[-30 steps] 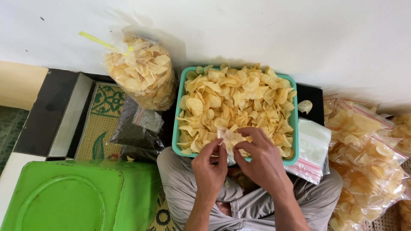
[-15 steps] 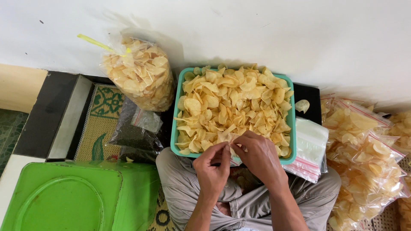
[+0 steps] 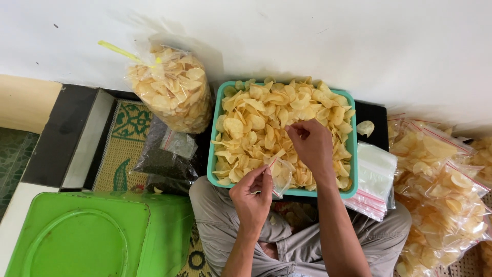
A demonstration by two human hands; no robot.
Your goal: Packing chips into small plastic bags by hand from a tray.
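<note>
Left hand (image 3: pixel 252 194) pinches the mouth of a small clear bag (image 3: pixel 281 174), already holding some chips, at the near edge of the teal tray (image 3: pixel 211 154). Right hand (image 3: pixel 310 144) is over the chips (image 3: pixel 266 115) heaped in the tray, fingers curled narrow; can't tell if a chip is in them. Far left, big tied sack (image 3: pixel 171 87) of chips by the wall. Right of the tray, stack of empty zip bags (image 3: pixel 374 174), then filled packs (image 3: pixel 435 174). Near left, green lid (image 3: pixel 77 236). Dark bag (image 3: pixel 164 159) left of the tray.
</note>
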